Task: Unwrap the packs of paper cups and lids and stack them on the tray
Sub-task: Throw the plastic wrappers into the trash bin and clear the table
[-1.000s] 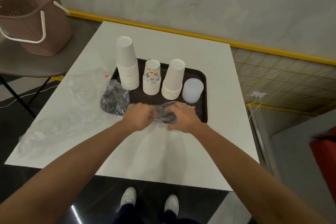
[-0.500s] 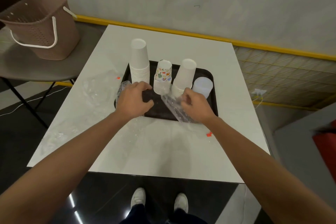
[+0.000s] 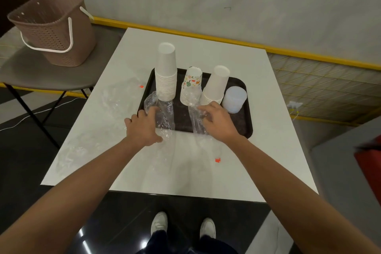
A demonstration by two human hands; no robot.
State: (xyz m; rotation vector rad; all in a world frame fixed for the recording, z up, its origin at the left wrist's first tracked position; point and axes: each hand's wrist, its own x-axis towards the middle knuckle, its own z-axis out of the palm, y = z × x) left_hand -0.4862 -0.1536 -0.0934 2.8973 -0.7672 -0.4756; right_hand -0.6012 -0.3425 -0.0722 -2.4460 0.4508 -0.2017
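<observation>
Your left hand (image 3: 144, 128) fingers straight on a clear wrapper (image 3: 164, 113), your right hand (image 3: 216, 122) pinching a second wrapper (image 3: 195, 123), black tray (image 3: 182, 117), printed cups (image 3: 191, 82) lettering unreadable.

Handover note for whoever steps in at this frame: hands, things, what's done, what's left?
Left hand lies on the left wrap; grip unclear. Right hand pinches the right wrap.
On the tray: tall white cups, printed cups, short white cups, lids.
Done: all four stacks stand on the tray, apparently unwrapped.
Left: probably only clearing both wraps off the tray.
</observation>
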